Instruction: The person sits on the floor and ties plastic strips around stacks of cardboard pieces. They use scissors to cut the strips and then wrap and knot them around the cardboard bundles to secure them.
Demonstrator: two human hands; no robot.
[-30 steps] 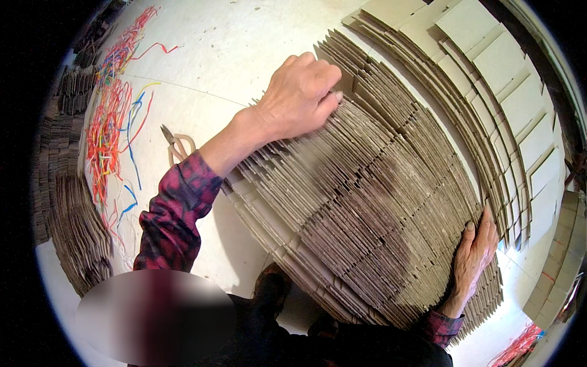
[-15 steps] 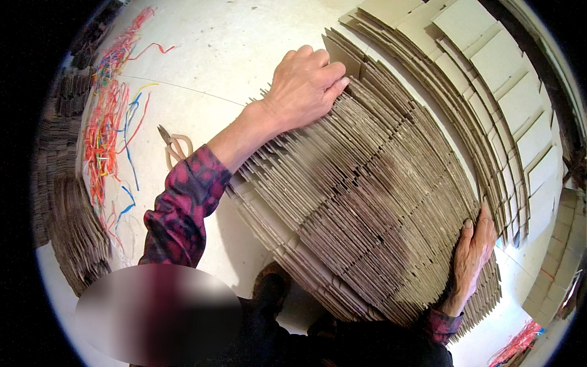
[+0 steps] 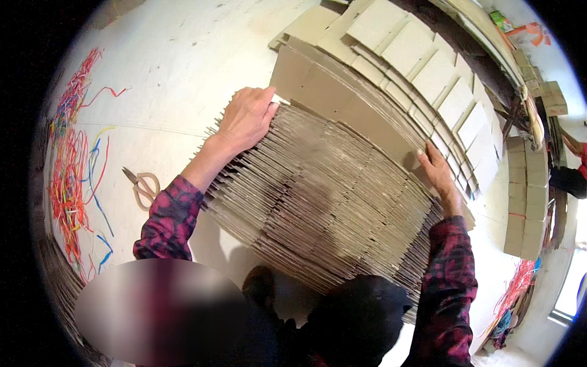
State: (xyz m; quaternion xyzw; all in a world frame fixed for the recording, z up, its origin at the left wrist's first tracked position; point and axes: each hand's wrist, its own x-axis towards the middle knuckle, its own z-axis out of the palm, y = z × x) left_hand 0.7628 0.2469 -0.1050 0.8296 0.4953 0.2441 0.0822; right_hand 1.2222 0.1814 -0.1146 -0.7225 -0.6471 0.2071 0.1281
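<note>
A wide pack of grey-brown cardboard sheets stands on edge in front of me, its many edges facing up. My left hand is closed at the pack's far left corner, its fingers curled around the sheet ends. At the far side, a few brown cardboard sheets lean away from the pack, showing a broad face. My right hand grips the right end of these leaning sheets; the thumb shows and part of the fingers is hidden behind the edge.
Beyond the sheets lies a row of overlapping pale cardboard pieces. Left on the floor are scissors and a heap of coloured plastic straps. Bundled cardboard stands at the right. Part of another person shows at the right rim.
The far brown sheets have parted from the pack and tilted away, toward the pale pieces. My right hand has moved farther away onto them. My left hand stays at the corner; the view has turned right.
</note>
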